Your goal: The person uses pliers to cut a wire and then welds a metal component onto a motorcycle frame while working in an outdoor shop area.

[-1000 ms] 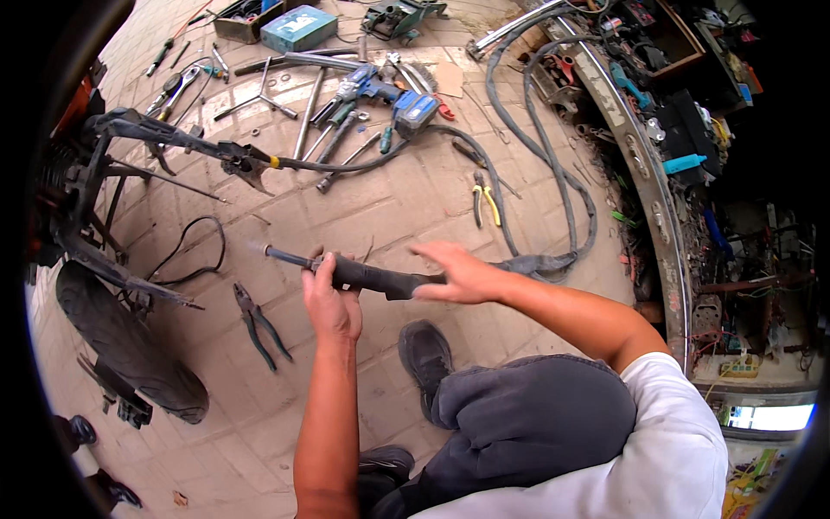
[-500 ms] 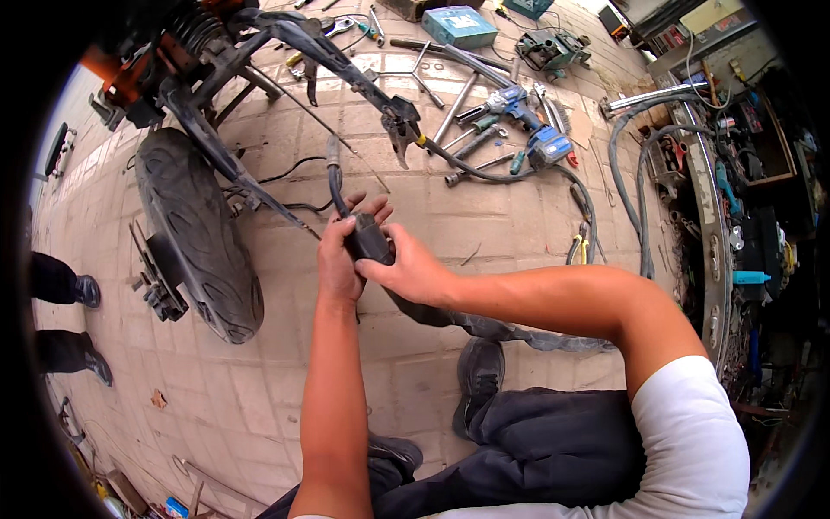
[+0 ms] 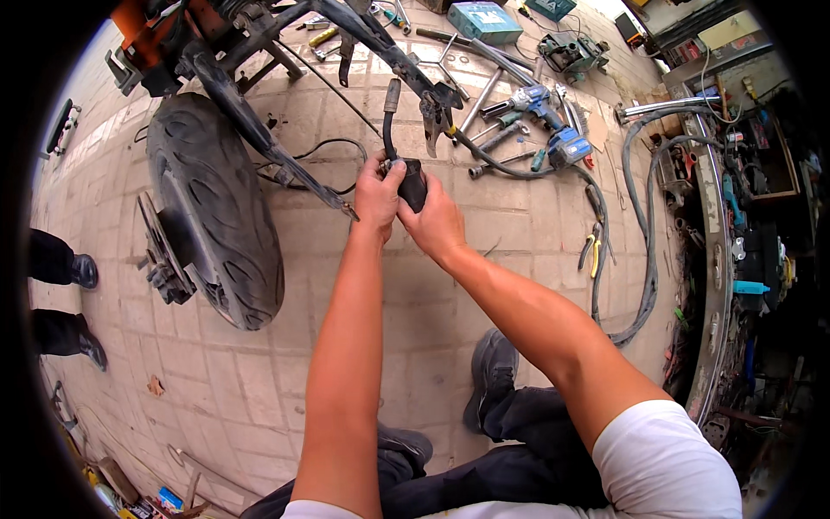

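Both my hands hold a black, blocky handle-like piece in front of me, and its exact kind I cannot tell. From its far end runs a short black cable tipped with a greyish cylindrical end. My left hand is closed around its left side, the thumb on top. My right hand grips it from the right and below, the fingers partly hidden. Beside the cable is the end of a dark frame arm of a vehicle with an orange body. Another bar ends left of my left hand.
A black-tyred wheel stands at left. Beyond my hands lie a blue cordless impact wrench, sockets, bars and a teal case. Yellow-handled pliers and a thick hose lie right, before a cluttered bench. Another person's shoes show at left.
My hands have moved farther from me and to the right with the black piece. My right arm has straightened. The dark cable beneath my right forearm no longer shows there.
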The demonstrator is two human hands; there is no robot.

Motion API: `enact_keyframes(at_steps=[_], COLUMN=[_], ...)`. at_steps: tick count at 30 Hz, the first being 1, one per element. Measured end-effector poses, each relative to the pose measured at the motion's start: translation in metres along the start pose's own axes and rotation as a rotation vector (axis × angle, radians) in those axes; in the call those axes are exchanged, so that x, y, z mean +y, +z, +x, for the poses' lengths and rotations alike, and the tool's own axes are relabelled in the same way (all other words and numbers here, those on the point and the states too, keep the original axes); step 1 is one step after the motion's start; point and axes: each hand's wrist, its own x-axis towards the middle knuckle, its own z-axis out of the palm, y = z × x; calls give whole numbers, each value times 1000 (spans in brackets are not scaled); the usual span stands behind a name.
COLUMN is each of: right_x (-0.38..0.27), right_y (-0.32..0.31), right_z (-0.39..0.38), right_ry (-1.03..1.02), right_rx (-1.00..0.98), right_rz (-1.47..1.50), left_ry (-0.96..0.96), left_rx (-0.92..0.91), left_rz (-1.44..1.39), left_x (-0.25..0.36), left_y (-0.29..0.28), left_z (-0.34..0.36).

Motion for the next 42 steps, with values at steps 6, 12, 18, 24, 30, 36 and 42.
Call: enact_keyframes(at_steps=[6,12,18,24,30,36,42], right_x=[-4,-3,-4,-3,-3,0,3], right_y=[5,6,7,8,10,11,14], right_z=[2,8,9,11,12,13,13], right_ry=[7,31,35,66,53,54,46], right_rx=[84,92,78,80,93,122,139], right_rz=[-48,-72,-105,-99,-104,-101,-118], left_ry=[-29,-46,-47,-49,-60,-74,-94], left_rx=[-72,-63,-72,-76,-80,-94,-90], left_rz=[-48,-97,-113,-85,-71,-75,-96], left_x=[-7,-10,-15,-12,-13,-11,-11], left_y=[-10,-6,-10,-8,-9,-7,-7], left_z=[14,21,24,24,26,26,25])
